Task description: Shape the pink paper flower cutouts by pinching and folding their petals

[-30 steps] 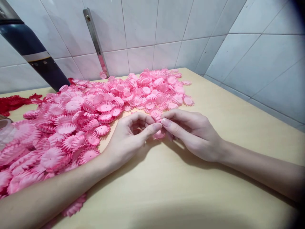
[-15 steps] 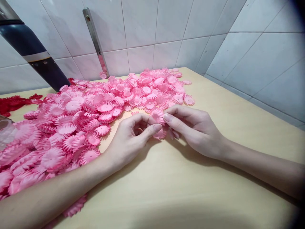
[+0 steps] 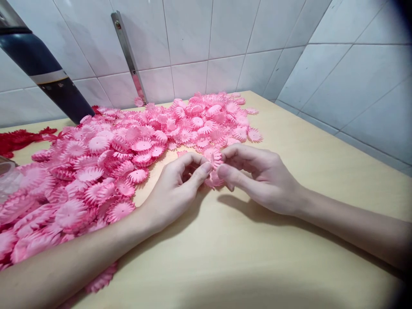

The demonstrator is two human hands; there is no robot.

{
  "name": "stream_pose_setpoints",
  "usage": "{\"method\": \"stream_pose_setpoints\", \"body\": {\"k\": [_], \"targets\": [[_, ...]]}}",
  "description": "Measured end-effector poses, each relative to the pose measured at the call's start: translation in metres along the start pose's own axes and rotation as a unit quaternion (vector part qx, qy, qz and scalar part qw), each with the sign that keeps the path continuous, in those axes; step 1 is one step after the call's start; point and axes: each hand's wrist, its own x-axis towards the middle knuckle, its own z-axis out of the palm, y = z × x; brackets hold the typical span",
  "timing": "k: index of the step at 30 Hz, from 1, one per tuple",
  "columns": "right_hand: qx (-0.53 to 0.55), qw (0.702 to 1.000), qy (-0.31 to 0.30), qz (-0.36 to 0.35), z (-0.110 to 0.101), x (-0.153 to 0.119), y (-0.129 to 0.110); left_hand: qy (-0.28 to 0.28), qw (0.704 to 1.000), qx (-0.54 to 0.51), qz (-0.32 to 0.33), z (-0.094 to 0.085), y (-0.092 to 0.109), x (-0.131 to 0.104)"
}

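Between my two hands is a pink petal disc (image 3: 213,155) with a fringed edge, and more pink petals show just below it. My left hand (image 3: 180,184) pinches the petals between thumb and index finger from the left. On the right, my right hand (image 3: 262,178) has its thumb and curled fingers at the disc's right edge, closed on it. A large heap of pink petal discs (image 3: 141,145) spreads beyond and to the left of my hands. The fingertips partly hide the held petals.
A dark blue bottle (image 3: 61,86) stands behind the heap at the left. Red petals (image 3: 19,139) and a clear plastic item (image 3: 9,182) lie at the far left. A metal strip (image 3: 128,53) rests against the tiled wall behind the wooden table (image 3: 257,257).
My right thumb has shifted slightly down and left across the petals. My left thumb has moved slightly up and left. The heap is unchanged.
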Motion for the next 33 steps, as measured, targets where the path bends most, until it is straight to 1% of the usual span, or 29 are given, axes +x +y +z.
{"method": "stream_pose_setpoints", "body": {"k": [4, 8, 13, 15, 19, 24, 27, 30, 33], "targets": [[0.012, 1.0, 0.008, 0.015, 0.0001, 0.0004, -0.0007, -0.018, 1.0, 0.007, 0.004, 0.0001, 0.0005, -0.0015], [0.047, 0.998, 0.009, 0.03, -0.0016, 0.0022, -0.0039, 0.003, 1.0, 0.008, -0.009, 0.0003, 0.0006, -0.0025], [0.032, 0.998, 0.037, 0.041, -0.0007, 0.0041, -0.0053, 0.033, 0.999, -0.003, -0.006, -0.0001, 0.001, -0.0024], [0.032, 0.998, 0.037, 0.036, 0.0003, 0.0037, -0.005, 0.028, 1.0, 0.004, -0.002, 0.0003, 0.0014, -0.0024], [0.032, 0.999, 0.018, 0.034, 0.0012, 0.0022, -0.0045, 0.015, 1.0, 0.022, 0.007, 0.0017, 0.0028, -0.0029], [0.02, 0.997, 0.048, 0.051, -0.0003, 0.0042, -0.0045, 0.028, 0.999, 0.033, 0.002, 0.0014, 0.0032, -0.0028], [0.041, 0.997, 0.038, 0.055, -0.0022, 0.006, -0.0048, 0.032, 0.999, 0.011, -0.009, 0.0005, 0.0016, -0.0015], [0.067, 0.995, 0.038, 0.069, -0.0042, 0.0069, -0.0034, 0.058, 0.998, -0.028, -0.022, -0.0004, -0.0016, 0.0003], [0.098, 0.987, 0.087, 0.088, -0.0061, 0.0077, 0.0009, 0.086, 0.993, -0.067, -0.042, -0.0009, -0.0048, 0.0021]]}}
